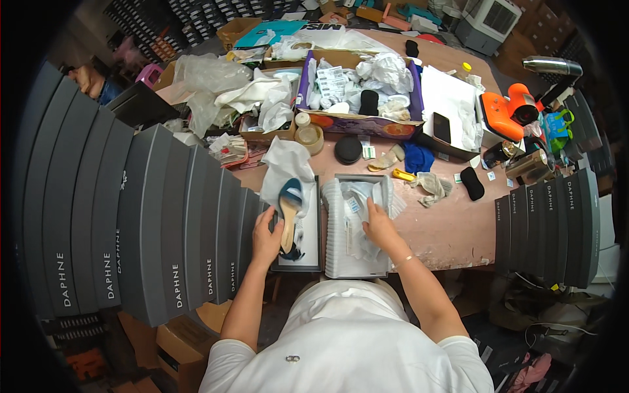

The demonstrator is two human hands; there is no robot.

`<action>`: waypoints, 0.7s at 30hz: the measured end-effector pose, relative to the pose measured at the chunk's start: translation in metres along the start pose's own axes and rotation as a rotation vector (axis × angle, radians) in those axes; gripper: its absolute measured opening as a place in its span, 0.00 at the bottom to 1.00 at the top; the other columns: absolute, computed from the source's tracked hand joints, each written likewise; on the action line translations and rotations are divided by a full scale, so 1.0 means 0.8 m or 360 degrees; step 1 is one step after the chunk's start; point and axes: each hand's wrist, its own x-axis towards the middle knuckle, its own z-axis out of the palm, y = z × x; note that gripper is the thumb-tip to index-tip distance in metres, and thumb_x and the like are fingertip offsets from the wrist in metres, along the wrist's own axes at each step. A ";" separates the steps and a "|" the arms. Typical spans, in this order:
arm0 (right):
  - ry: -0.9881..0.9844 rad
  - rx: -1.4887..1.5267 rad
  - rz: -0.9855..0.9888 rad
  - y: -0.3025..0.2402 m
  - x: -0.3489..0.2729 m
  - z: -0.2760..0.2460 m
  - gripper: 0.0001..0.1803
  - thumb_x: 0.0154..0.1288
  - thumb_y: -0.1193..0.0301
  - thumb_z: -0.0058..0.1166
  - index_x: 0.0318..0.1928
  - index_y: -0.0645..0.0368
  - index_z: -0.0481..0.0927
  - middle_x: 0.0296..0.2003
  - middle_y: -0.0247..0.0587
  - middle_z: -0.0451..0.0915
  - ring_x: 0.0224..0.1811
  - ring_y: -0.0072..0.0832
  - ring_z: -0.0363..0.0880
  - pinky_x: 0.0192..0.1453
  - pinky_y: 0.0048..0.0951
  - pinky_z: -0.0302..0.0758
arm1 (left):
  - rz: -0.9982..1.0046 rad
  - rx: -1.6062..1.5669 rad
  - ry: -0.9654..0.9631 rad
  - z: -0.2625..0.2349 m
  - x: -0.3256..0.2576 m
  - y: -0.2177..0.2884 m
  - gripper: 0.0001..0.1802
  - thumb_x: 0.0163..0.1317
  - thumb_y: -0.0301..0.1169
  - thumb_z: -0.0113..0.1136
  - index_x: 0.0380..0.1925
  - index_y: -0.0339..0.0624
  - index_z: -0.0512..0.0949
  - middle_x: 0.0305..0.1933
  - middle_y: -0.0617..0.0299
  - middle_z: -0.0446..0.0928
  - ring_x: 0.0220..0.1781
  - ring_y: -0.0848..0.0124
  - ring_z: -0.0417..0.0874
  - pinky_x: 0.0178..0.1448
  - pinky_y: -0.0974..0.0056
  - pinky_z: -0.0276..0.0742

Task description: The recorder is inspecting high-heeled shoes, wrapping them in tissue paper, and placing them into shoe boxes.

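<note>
Low in the centre of the frame, the left hand (pixel 265 239) grips a teal-and-tan high-heeled shoe (pixel 289 213) over a grey box lid (pixel 313 252). Just right of it, the right hand (pixel 379 223) presses, fingers spread, into white tissue paper (pixel 354 229) inside an open white shoebox (pixel 334 259). Stacked grey shoeboxes (pixel 131 216) fill the left. Higher up lies a cluttered purple-edged cardboard tray (pixel 367 124).
</note>
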 end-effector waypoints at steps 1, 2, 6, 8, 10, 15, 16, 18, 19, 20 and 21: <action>-0.0227 -0.0080 0.0154 0.006 0.014 0.011 0.36 0.58 0.78 0.48 0.68 0.66 0.54 0.48 0.67 0.74 0.45 0.53 0.79 0.49 0.45 0.77 | 0.0190 -0.0098 0.0029 0.008 -0.008 0.023 0.23 0.61 0.28 0.59 0.56 0.34 0.72 0.53 0.49 0.76 0.54 0.58 0.78 0.59 0.61 0.71; -0.0200 -0.0139 0.0106 0.016 0.026 0.022 0.37 0.58 0.78 0.47 0.69 0.66 0.52 0.45 0.66 0.75 0.42 0.53 0.80 0.46 0.45 0.77 | 0.0115 -0.0283 -0.0224 0.020 -0.022 0.063 0.22 0.60 0.28 0.60 0.54 0.33 0.73 0.53 0.48 0.76 0.57 0.60 0.77 0.62 0.61 0.70; -0.0142 -0.0379 -0.0069 0.008 0.052 0.007 0.40 0.58 0.77 0.48 0.70 0.66 0.48 0.37 0.61 0.79 0.35 0.53 0.81 0.40 0.45 0.78 | -0.0049 -0.0705 -0.0671 0.106 -0.067 0.082 0.36 0.61 0.37 0.63 0.65 0.33 0.60 0.64 0.44 0.65 0.66 0.58 0.69 0.64 0.57 0.70; -0.0093 -0.0403 -0.0097 -0.012 0.032 -0.034 0.40 0.59 0.75 0.50 0.70 0.65 0.49 0.37 0.59 0.79 0.35 0.52 0.81 0.39 0.45 0.78 | -0.0209 -0.0881 -0.0559 0.148 -0.068 0.051 0.40 0.63 0.40 0.61 0.68 0.33 0.55 0.68 0.41 0.60 0.69 0.56 0.64 0.66 0.54 0.68; 0.0058 -0.0353 -0.0101 -0.012 -0.002 -0.078 0.39 0.59 0.75 0.51 0.70 0.64 0.50 0.35 0.56 0.79 0.33 0.51 0.81 0.35 0.45 0.77 | -0.0247 -0.0928 -0.0570 0.163 -0.066 0.061 0.41 0.65 0.43 0.58 0.69 0.32 0.51 0.70 0.42 0.56 0.72 0.57 0.60 0.67 0.56 0.66; 0.0583 0.0084 -0.0355 -0.035 -0.052 -0.123 0.31 0.63 0.75 0.51 0.66 0.63 0.59 0.38 0.55 0.80 0.35 0.48 0.81 0.38 0.37 0.77 | -0.0286 -0.1107 -0.0683 0.200 -0.028 0.085 0.39 0.68 0.52 0.50 0.68 0.34 0.55 0.69 0.47 0.61 0.69 0.62 0.65 0.66 0.62 0.67; 0.0716 0.0240 -0.0434 -0.040 -0.057 -0.126 0.29 0.64 0.75 0.50 0.65 0.64 0.61 0.39 0.55 0.80 0.35 0.46 0.82 0.39 0.34 0.77 | -0.0513 -0.1486 -0.0959 0.197 -0.022 0.086 0.37 0.68 0.52 0.49 0.67 0.36 0.58 0.66 0.49 0.64 0.66 0.63 0.68 0.64 0.63 0.69; 0.0750 0.0824 -0.0254 -0.022 -0.056 -0.105 0.23 0.67 0.73 0.49 0.61 0.65 0.67 0.39 0.53 0.80 0.35 0.38 0.81 0.40 0.31 0.75 | -0.0965 -0.2232 -0.1589 0.176 -0.015 0.134 0.34 0.68 0.54 0.48 0.64 0.39 0.63 0.61 0.53 0.72 0.60 0.67 0.76 0.61 0.63 0.73; 0.0771 0.1113 -0.0160 -0.013 -0.055 -0.095 0.20 0.68 0.73 0.49 0.58 0.66 0.69 0.38 0.52 0.80 0.34 0.34 0.81 0.40 0.29 0.75 | -0.1000 -0.2266 -0.1472 0.176 -0.019 0.137 0.33 0.68 0.55 0.47 0.62 0.41 0.66 0.59 0.56 0.73 0.57 0.68 0.77 0.59 0.64 0.74; 0.0721 0.1114 -0.0015 -0.017 -0.054 -0.089 0.13 0.69 0.72 0.48 0.50 0.67 0.76 0.33 0.47 0.79 0.33 0.25 0.77 0.39 0.28 0.73 | -0.1034 -0.2296 -0.1368 0.177 -0.024 0.139 0.32 0.67 0.56 0.47 0.61 0.43 0.68 0.58 0.58 0.74 0.55 0.70 0.78 0.57 0.64 0.74; 0.0625 0.0913 0.0076 -0.023 -0.052 -0.096 0.10 0.68 0.71 0.50 0.44 0.65 0.78 0.30 0.50 0.80 0.32 0.30 0.79 0.36 0.30 0.73 | -0.1074 -0.2320 -0.1290 0.179 -0.030 0.143 0.32 0.67 0.57 0.47 0.59 0.45 0.70 0.56 0.61 0.75 0.52 0.72 0.79 0.56 0.65 0.75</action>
